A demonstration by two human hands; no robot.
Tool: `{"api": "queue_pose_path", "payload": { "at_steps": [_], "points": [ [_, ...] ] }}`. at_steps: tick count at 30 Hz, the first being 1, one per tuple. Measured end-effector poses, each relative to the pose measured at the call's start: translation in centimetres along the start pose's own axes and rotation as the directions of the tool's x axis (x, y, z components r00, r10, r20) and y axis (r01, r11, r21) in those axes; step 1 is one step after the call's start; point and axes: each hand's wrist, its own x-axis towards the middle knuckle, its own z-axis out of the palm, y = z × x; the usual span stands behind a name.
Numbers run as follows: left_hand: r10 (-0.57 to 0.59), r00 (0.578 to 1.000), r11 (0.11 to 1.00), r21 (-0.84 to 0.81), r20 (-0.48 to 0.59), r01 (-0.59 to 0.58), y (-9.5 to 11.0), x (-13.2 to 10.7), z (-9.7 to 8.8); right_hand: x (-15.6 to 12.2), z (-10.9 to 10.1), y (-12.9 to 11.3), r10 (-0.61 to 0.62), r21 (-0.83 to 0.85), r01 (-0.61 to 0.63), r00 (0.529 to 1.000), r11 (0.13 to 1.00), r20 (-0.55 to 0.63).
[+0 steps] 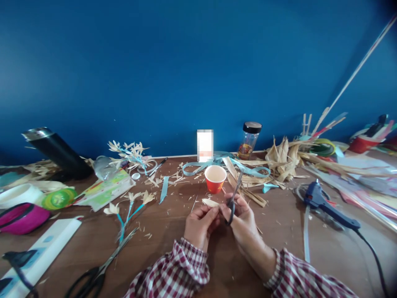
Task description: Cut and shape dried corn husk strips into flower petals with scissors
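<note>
My left hand (201,223) pinches a small pale piece of corn husk (211,203), whose pointed tip sticks out to the upper left. Close beside it, my right hand (245,221) is closed around the dark handles of small scissors (231,207), their blades pointing up and away. The fingertips of both hands nearly meet at the husk piece, and I cannot tell whether the right fingers touch it. Just beyond stands a red paper cup (215,180), upright, its pale inside visible. Left of my hands lie husk flowers (132,205) on blue-wrapped stems.
Large black-handled scissors (96,275) and a white power strip (46,252) lie at left. A blue glue gun (328,207) with its cord rests at right. Behind are a glass jar (248,140), dried husks (282,159), blue ribbon (198,167) and a leaning black bottle (58,153).
</note>
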Motion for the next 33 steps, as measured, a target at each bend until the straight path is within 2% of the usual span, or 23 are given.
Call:
{"api": "queue_pose_path", "payload": {
  "at_steps": [9,14,18,21,24,28,30,33],
  "points": [
    [-0.008,0.999,1.000,-0.020,-0.037,0.007,-0.1,0.1,0.1,-0.3,0.4,-0.1,-0.030,-0.023,0.030,1.000,0.999,-0.006],
    [0.025,0.999,0.999,-0.021,-0.047,-0.026,-0.2,0.0,0.2,-0.3,0.4,0.1,-0.019,0.001,0.019,1.000,1.000,0.010],
    [0.018,0.998,1.000,0.004,-0.060,-0.018,0.4,0.1,0.2,0.0,0.3,0.4,-0.018,-0.006,0.019,0.996,1.000,0.088],
    [0.017,0.995,1.000,0.024,-0.103,-0.015,1.7,0.3,-0.2,0.1,0.1,0.3,-0.040,-0.072,0.054,0.983,0.996,0.177],
    [0.036,0.991,0.999,0.036,-0.127,-0.032,3.3,0.6,-0.7,-0.3,-0.2,-0.2,0.004,-0.163,0.045,0.957,0.986,0.290],
    [0.075,0.983,0.997,0.029,-0.166,-0.072,4.8,0.8,-1.1,-1.0,-0.4,-0.9,0.149,-0.277,-0.013,0.866,0.961,0.478],
    [0.086,0.980,0.996,0.011,-0.180,-0.086,5.0,0.9,-1.2,-1.2,-0.5,-1.0,0.168,-0.304,0.001,0.833,0.953,0.527],
    [0.098,0.981,0.995,-0.013,-0.168,-0.102,5.0,0.9,-1.2,-1.3,-0.6,-1.1,0.188,-0.333,0.008,0.812,0.943,0.553]
  ]
}}
